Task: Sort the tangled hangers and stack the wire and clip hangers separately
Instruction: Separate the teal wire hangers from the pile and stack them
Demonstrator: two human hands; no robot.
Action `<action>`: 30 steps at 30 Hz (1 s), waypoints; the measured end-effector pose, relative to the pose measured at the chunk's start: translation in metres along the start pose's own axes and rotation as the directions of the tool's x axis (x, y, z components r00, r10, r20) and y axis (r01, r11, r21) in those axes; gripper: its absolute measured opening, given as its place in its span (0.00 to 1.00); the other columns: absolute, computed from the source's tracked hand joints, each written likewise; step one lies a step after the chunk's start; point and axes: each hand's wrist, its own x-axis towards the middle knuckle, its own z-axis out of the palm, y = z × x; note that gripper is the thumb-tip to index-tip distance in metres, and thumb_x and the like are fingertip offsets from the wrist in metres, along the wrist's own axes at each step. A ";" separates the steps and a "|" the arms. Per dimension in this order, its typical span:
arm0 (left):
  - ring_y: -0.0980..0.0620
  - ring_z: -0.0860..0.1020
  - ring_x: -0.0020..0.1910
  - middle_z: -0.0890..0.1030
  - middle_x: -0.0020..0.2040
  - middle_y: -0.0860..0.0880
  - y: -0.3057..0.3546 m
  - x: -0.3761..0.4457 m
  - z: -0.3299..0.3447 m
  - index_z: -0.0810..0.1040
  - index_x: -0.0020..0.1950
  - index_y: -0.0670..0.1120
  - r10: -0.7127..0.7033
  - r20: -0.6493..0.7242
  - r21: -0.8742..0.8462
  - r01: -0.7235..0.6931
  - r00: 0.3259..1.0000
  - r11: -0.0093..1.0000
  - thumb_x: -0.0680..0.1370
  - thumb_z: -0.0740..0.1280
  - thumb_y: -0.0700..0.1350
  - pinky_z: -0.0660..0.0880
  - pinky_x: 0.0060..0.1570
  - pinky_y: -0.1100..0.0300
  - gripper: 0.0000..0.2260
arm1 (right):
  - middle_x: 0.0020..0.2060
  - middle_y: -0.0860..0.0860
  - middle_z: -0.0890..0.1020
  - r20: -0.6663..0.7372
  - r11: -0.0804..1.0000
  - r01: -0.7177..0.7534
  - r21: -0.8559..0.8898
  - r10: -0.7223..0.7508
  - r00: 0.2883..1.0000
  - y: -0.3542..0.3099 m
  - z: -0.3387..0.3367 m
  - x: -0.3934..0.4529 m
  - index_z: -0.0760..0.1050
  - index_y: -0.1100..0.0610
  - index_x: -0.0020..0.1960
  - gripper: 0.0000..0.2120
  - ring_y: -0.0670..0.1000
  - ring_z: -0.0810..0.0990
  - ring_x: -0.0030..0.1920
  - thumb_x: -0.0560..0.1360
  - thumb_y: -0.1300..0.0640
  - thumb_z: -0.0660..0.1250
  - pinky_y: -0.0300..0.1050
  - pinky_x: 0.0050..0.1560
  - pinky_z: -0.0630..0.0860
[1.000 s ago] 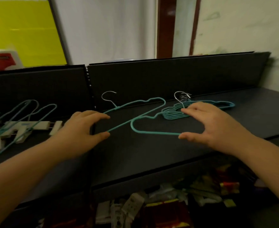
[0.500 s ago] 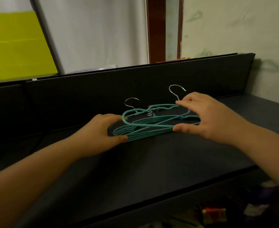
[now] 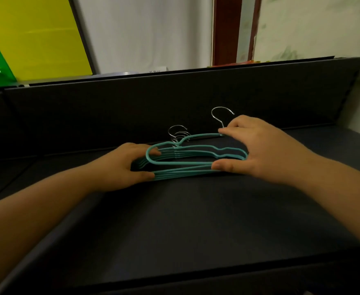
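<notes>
Dark matte tabletop carries a stack of teal wire hangers, roughly five, with one more teal hanger on top. The left hand pinches the stack's left end between thumb and curled fingers; the right hand grips the top hanger, thumb on the bottom bar, fingers near its silver hook. Behind stand a dark backboard, a white wall and a yellow panel.

Flat stack of teal wire hangers

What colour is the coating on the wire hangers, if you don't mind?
Teal, with bare silver hooks, clearest on the wire hangers in the head view.
</notes>
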 end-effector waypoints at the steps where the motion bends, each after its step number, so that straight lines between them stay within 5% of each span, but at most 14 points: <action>1: 0.82 0.62 0.54 0.66 0.54 0.73 0.000 0.000 -0.001 0.63 0.61 0.70 -0.010 0.016 -0.032 0.011 1.000 0.999 0.76 0.70 0.49 0.64 0.50 0.80 0.23 | 0.60 0.40 0.68 0.004 1.000 -0.005 0.007 0.005 1.000 0.001 0.000 0.001 0.64 0.47 0.75 0.48 0.40 0.67 0.57 0.64 0.20 0.51 0.39 0.55 0.68; 3: 0.81 0.64 0.53 0.67 0.54 0.73 0.000 0.000 -0.002 0.63 0.60 0.72 -0.024 0.033 -0.078 0.026 0.999 0.997 0.75 0.70 0.49 0.66 0.48 0.78 0.23 | 0.60 0.40 0.69 0.013 1.000 -0.009 0.014 0.009 1.000 0.001 0.002 0.003 0.64 0.47 0.76 0.48 0.40 0.67 0.57 0.64 0.20 0.51 0.39 0.55 0.68; 6: 0.69 0.65 0.65 0.64 0.70 0.67 -0.001 -0.002 -0.005 0.59 0.66 0.73 -0.056 0.043 -0.091 0.060 0.998 0.994 0.74 0.71 0.53 0.65 0.66 0.62 0.29 | 0.61 0.41 0.69 0.032 1.000 -0.017 0.006 0.017 0.999 -0.002 0.004 0.007 0.64 0.47 0.76 0.49 0.41 0.68 0.58 0.64 0.20 0.51 0.39 0.55 0.68; 8: 0.64 0.61 0.69 0.58 0.76 0.62 -0.003 -0.005 -0.006 0.55 0.73 0.67 -0.075 0.023 -0.087 0.077 0.997 0.993 0.71 0.73 0.55 0.63 0.68 0.59 0.37 | 0.61 0.41 0.69 0.040 1.000 -0.023 -0.006 0.023 0.999 -0.006 0.005 0.011 0.64 0.47 0.76 0.49 0.41 0.68 0.58 0.63 0.19 0.50 0.40 0.55 0.69; 17: 0.61 0.69 0.65 0.68 0.72 0.59 -0.024 -0.042 -0.017 0.52 0.78 0.58 -0.236 -0.057 -0.120 0.228 0.970 0.966 0.55 0.71 0.69 0.66 0.67 0.60 0.55 | 0.61 0.45 0.72 0.120 0.996 0.036 -0.082 -0.026 0.992 -0.046 0.024 0.057 0.67 0.49 0.73 0.48 0.46 0.73 0.58 0.65 0.19 0.52 0.48 0.56 0.76; 23: 0.58 0.67 0.68 0.65 0.73 0.56 -0.022 -0.049 -0.014 0.53 0.78 0.58 -0.250 -0.067 -0.097 0.243 0.966 0.965 0.65 0.73 0.64 0.66 0.66 0.60 0.47 | 0.60 0.47 0.73 0.211 0.995 0.056 -0.087 -0.037 0.977 -0.069 0.049 0.080 0.72 0.49 0.69 0.43 0.48 0.74 0.56 0.66 0.21 0.57 0.50 0.54 0.78; 30: 0.57 0.71 0.64 0.71 0.68 0.55 -0.024 -0.029 -0.011 0.65 0.74 0.55 -0.206 -0.023 0.049 0.207 0.978 0.977 0.71 0.69 0.63 0.68 0.65 0.59 0.34 | 0.73 0.47 0.65 0.317 0.994 -0.029 -0.104 0.061 0.947 -0.041 0.031 0.067 0.54 0.49 0.79 0.57 0.50 0.67 0.70 0.60 0.22 0.67 0.52 0.68 0.71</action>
